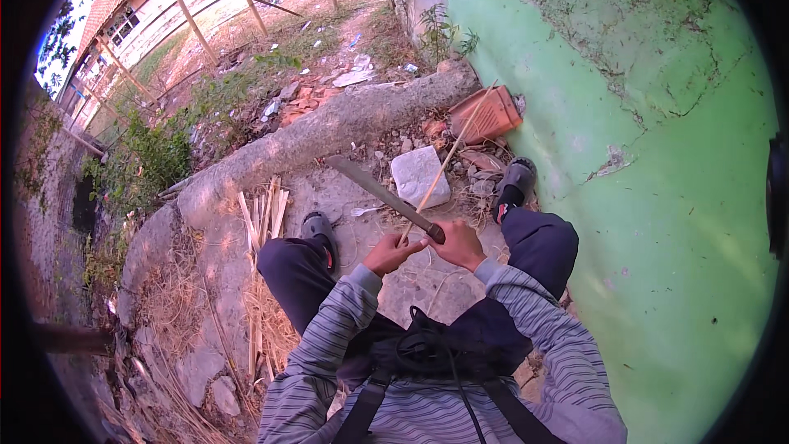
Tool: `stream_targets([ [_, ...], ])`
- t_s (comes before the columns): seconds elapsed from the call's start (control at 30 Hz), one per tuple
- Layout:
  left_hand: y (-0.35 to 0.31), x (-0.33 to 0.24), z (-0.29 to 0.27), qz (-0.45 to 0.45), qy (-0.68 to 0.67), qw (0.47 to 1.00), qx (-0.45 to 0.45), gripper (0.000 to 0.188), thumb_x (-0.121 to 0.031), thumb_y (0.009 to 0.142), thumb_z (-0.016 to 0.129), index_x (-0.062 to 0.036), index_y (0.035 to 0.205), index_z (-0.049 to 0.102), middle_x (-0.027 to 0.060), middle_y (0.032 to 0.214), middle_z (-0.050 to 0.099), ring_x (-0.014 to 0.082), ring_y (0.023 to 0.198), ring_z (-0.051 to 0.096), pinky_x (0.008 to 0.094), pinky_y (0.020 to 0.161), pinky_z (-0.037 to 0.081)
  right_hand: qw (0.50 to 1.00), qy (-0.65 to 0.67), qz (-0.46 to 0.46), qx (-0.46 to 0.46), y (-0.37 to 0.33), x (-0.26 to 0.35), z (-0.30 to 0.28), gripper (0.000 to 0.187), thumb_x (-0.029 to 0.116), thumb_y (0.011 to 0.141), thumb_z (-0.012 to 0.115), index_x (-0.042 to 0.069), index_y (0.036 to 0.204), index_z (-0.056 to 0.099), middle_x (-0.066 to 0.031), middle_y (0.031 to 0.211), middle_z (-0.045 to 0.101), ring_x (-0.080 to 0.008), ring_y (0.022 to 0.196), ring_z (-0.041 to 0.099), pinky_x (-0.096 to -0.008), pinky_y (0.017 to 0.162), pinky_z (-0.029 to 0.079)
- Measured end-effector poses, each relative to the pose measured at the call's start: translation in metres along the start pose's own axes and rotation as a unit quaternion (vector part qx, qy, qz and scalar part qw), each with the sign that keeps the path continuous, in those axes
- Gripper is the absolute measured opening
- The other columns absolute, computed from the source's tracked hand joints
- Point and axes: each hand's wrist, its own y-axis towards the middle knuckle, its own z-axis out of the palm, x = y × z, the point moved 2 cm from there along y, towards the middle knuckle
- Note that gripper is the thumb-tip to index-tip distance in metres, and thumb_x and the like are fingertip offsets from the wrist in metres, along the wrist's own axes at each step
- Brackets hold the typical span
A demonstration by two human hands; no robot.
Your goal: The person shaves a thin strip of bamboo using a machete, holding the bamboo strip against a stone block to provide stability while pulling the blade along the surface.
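Stick point(448, 160), a thin pale strip, slants from the left hand point(390, 253) up toward the green wall point(657, 197), above the person's knees. It looks light, stiff but whippy, likely splintery; best held low, well behind the cut. The left hand is closed on its lower end. The right hand point(460, 244) is clenched on the machete point(382, 193) handle, blade laid across the stick.

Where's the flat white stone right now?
In the head view the flat white stone lies on the ground ahead of the person, between their sandalled feet, just beyond the machete blade and below the fallen trunk.
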Motion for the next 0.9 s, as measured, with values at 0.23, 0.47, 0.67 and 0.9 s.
stream_targets([
  [0.23,0.001,0.016,0.0,0.087,0.124,0.985,-0.085,0.066,-0.055,0.086,0.079,-0.0086,0.062,0.038,-0.0012,0.059,0.039,0.0133,0.058,0.038,0.0383,0.051,0.033,0.996,-0.08,-0.029,0.007,0.01,0.004,0.013,0.029,0.039,0.084,0.075,0.015,0.098,0.07,-0.0171,0.073,0.07,-0.0403,0.071,0.071,-0.0537,0.064,0.056],
  [0.47,-0.018,0.012,-0.008,0.034,-0.011,0.999,-0.028,0.058,-0.049,0.094,0.074,-0.0143,0.063,0.039,-0.0058,0.059,0.037,0.0076,0.053,0.032,0.0323,0.047,0.027,0.995,-0.071,0.004,-0.063,0.038,-0.005,0.003,0.02,0.027,0.083,0.071,0.014,0.098,0.069,-0.0184,0.073,0.07,-0.0419,0.072,0.071,-0.0552,0.065,0.055],
  [0.67,-0.031,-0.005,-0.013,-0.098,-0.197,0.973,0.072,0.054,-0.046,0.095,0.074,-0.0186,0.065,0.038,-0.0091,0.057,0.038,0.0026,0.044,0.028,0.0268,0.041,0.018,0.996,0.003,0.031,-0.086,0.042,-0.012,0.002,0.023,0.028,0.083,0.074,0.009,0.094,0.069,-0.0182,0.07,0.068,-0.0412,0.071,0.069,-0.0527,0.065,0.053],
  [0.9,-0.019,0.018,-0.012,0.083,0.047,0.995,0.012,0.063,-0.036,0.083,0.086,-0.0147,0.064,0.031,-0.0045,0.058,0.033,0.0105,0.054,0.031,0.0346,0.048,0.029,0.998,0.025,-0.016,-0.046,0.015,0.003,0.031,0.021,0.027,0.081,0.075,0.009,0.091,0.072,-0.0169,0.069,0.067,-0.0391,0.069,0.069,-0.0506,0.065,0.053],
])
